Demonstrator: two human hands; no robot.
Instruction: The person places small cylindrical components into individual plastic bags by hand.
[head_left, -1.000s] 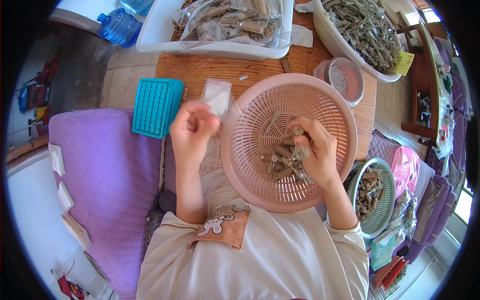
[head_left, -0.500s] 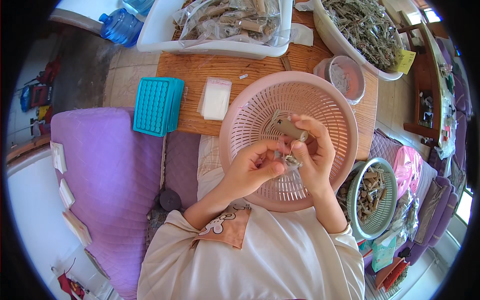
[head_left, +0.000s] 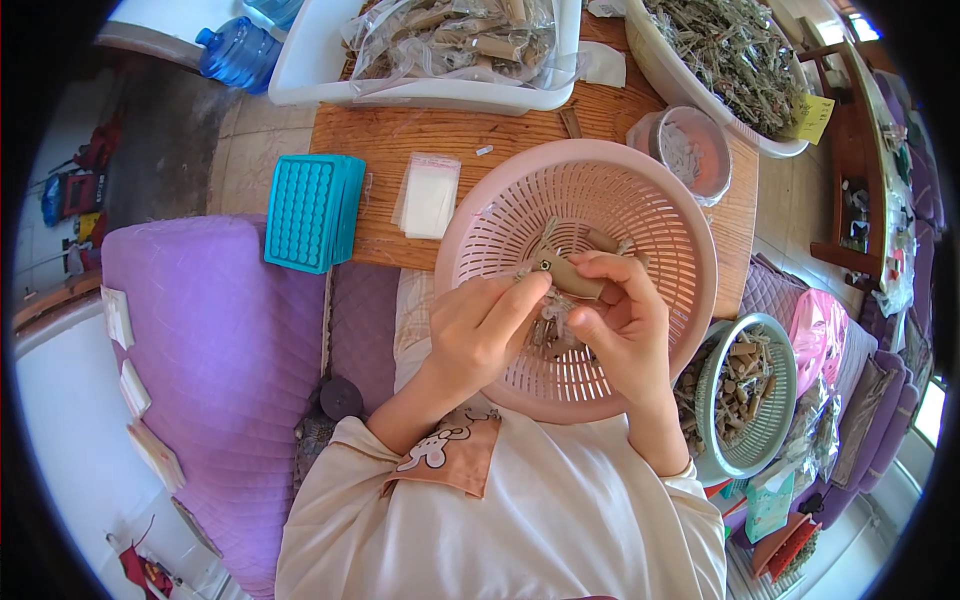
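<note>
A short brown paper-like roll (head_left: pixel 572 276) is held between my two hands, over the pink slotted basket (head_left: pixel 480 215). My right hand (head_left: pixel 630 320) pinches its right end with thumb and fingertips. At the other end, the fingertips of my left hand (head_left: pixel 482 322) are closed on it, beside a small dark spot. Another brown roll (head_left: pixel 602 240) lies behind it in the basket, with dried greyish stalks (head_left: pixel 547 235) next to it. Under my hands are pale, loose, stringy bits (head_left: pixel 552 325), partly covered by my fingers.
On the wooden table (head_left: pixel 385 135) are a stack of teal trays (head_left: pixel 312 212), clear packets (head_left: pixel 428 195) and a small tub (head_left: pixel 685 155). A white bin (head_left: pixel 430 92) and a bowl of dried stalks (head_left: pixel 725 60) stand behind. At right sits a green basket (head_left: pixel 785 375) of brown rolls.
The roll has shifted slightly left and down in my hands. My left fingers have moved from the clear plastic below it to its left end. Another roll now shows in the basket.
</note>
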